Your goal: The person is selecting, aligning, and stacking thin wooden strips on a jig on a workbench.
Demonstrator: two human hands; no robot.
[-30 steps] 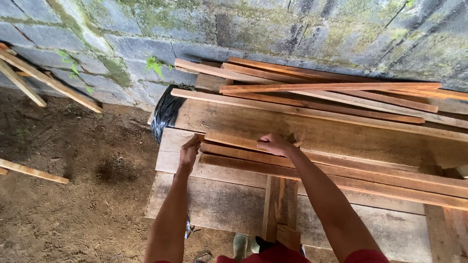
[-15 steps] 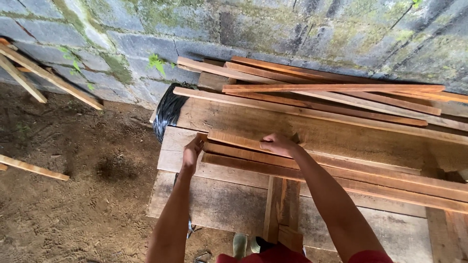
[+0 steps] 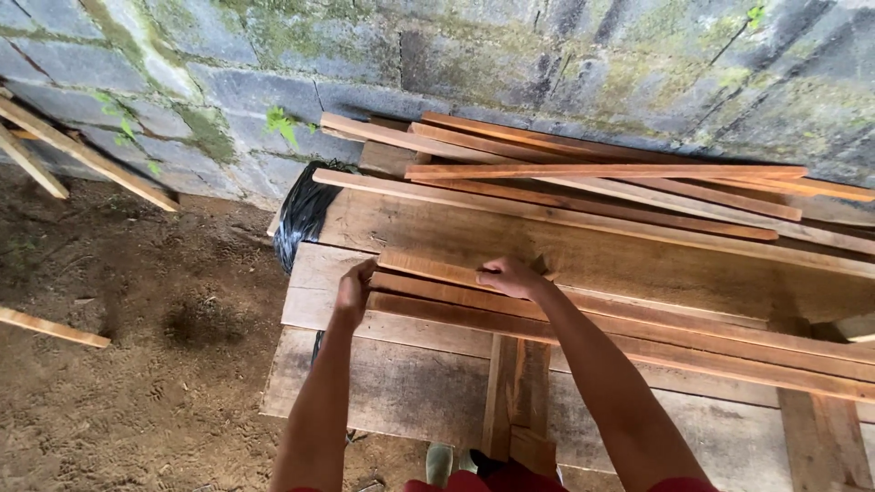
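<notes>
Fingers of the left hand (image 3: 352,290) and right hand (image 3: 509,276) curl, grasping the wooden slat (image 3: 638,314).

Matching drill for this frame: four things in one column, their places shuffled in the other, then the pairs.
Things:
1. left hand
2. right hand
3. shiny black plastic sheet
4. grey mossy block wall

Places:
A. behind the lumber pile, along the top of the view
B. at the near end of the reddish wooden slats
C. on top of the slats, fingers curled
D. tucked at the left edge of the pile, by the dirt floor

Pairs: 1-B, 2-C, 3-D, 4-A
</notes>
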